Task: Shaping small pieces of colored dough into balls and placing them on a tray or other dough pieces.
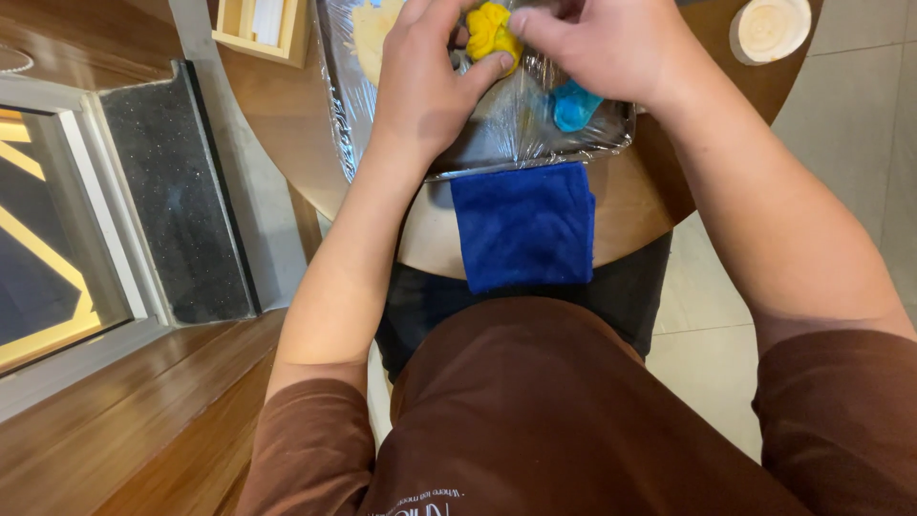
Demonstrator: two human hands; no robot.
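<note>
- Yellow dough (490,31) is being pinched between left hand (425,81) and right hand (611,48); both grips pressed onto it.
- Judged soft, light, easily deformed; best held gently at its sides.

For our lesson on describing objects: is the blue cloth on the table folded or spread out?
Folded. The blue cloth lies as a neat thick rectangle with doubled edges, at the round table's near edge, just in front of the tray.

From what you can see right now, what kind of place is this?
Probably a cafe or craft studio, indoors. A person sits at a round wooden table beside a window. Both hands press yellow dough over a film-wrapped tray.
</note>
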